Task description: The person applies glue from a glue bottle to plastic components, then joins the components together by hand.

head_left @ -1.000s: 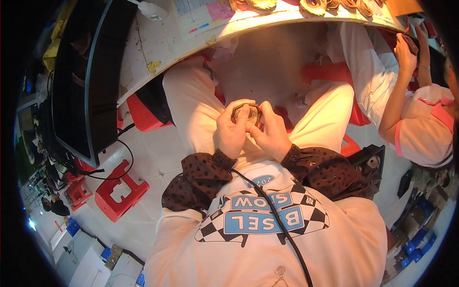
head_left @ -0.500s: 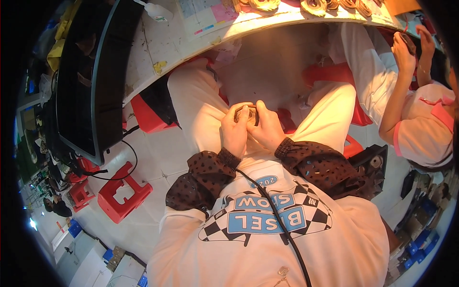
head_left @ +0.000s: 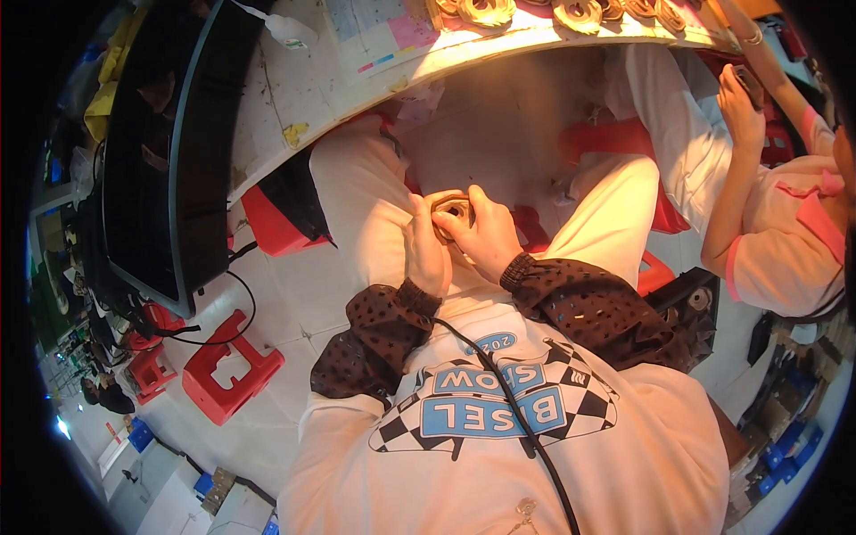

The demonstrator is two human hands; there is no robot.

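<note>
A round, tan-brown ring-shaped piece (head_left: 453, 211) with a dark centre is held in front of my lap, between my knees. My right hand (head_left: 489, 234) grips it from the right, its thumb lying across the front face. On the other side my left hand (head_left: 428, 245) supports the piece, with the thumb raised along its left edge. Most of the left fingers are hidden behind the piece and the right hand. Both forearms wear dark, spotted sleeve covers.
Several similar round pieces (head_left: 578, 14) lie along the lit table (head_left: 374, 76) edge. A black monitor (head_left: 169, 160) and a white bottle (head_left: 291, 28) stand at left. Red stools (head_left: 227, 367) are on the floor. A co-worker (head_left: 785, 223) at right holds a dark object (head_left: 747, 85).
My left thumb has moved off the front of the piece to its left edge, and my right thumb has come across its face. The co-worker's far arm has stretched toward the table.
</note>
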